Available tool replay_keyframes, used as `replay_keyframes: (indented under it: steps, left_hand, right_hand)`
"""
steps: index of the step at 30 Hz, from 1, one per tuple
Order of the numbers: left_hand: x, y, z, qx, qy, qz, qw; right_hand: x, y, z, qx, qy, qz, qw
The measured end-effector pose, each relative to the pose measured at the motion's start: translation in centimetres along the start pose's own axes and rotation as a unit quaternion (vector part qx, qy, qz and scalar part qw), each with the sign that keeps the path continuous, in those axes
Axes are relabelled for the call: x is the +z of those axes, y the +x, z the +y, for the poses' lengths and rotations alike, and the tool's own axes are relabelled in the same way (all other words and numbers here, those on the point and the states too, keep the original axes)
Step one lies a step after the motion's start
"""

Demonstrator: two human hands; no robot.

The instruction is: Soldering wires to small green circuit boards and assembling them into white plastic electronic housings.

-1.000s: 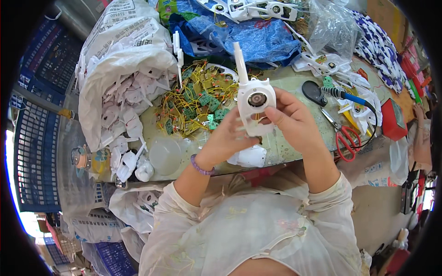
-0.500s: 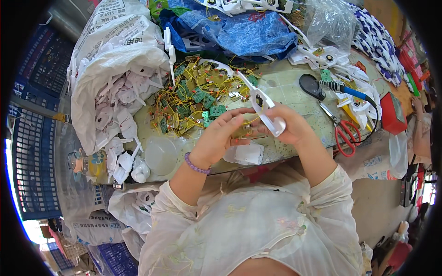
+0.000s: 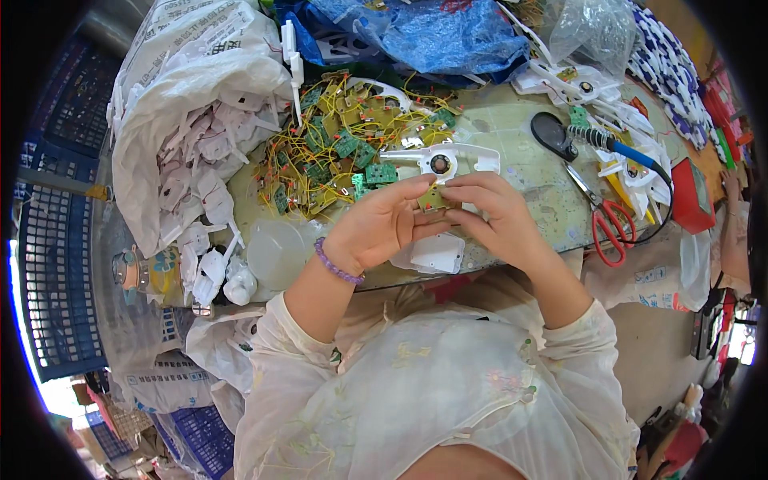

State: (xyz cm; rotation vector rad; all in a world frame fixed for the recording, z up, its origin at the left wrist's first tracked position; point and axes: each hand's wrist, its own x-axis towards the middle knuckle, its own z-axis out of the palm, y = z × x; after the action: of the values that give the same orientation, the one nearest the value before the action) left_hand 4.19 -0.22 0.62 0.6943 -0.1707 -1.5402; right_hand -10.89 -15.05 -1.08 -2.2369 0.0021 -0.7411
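Between my two hands is a small yellowish circuit board [image 3: 432,198]. My left hand [image 3: 372,228], with a purple bead bracelet at the wrist, pinches it from the left. My right hand [image 3: 500,220] has its fingertips on the board's right side. Just beyond my fingers lies a white plastic housing [image 3: 472,154] with a round dark part set in it. A flat white plastic piece [image 3: 440,254] rests under my hands, partly covered by them. To the left is a heap of green and tan circuit boards with yellow wires [image 3: 340,148].
A white woven sack [image 3: 180,88] full of white plastic parts stands at left, beside a translucent lid [image 3: 276,252]. At right are red-handled scissors [image 3: 610,232], a blue-handled soldering iron [image 3: 632,152] and a red box [image 3: 692,196]. A blue bag [image 3: 440,40] lies at the back.
My right hand has let go of the white housing, which now lies flat on the table beyond my fingers. Both hands have come together at the small circuit board. The view has shifted slightly.
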Motion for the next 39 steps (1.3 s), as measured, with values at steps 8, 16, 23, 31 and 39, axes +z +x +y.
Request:
replay_keyframes:
  steps: [8,16,23,31,39]
  left_hand:
    - [0.2,-0.9,-1.3,0.187,0.454,0.204,0.847]
    - [1.4,-0.1,-4.4,0.296,0.776,0.143,0.538]
    - [0.9,-0.1,-4.2,0.299,0.704,0.161,0.623]
    - [0.5,0.3,-4.6,0.306,0.656,0.193,0.663]
    - [1.1,0.6,-4.6,0.341,0.660,0.178,0.646]
  right_hand:
    - [-0.1,-1.2,0.4,0.163,0.125,0.091,0.974]
    - [-0.3,-1.6,0.3,0.274,0.074,0.035,0.958]
    - [0.1,-1.8,2.0,0.144,-0.029,0.001,0.989]
    - [-0.1,-2.7,-0.6,0.204,0.091,0.051,0.973]
    - [0.1,-2.3,-1.3,0.349,0.244,0.049,0.903]
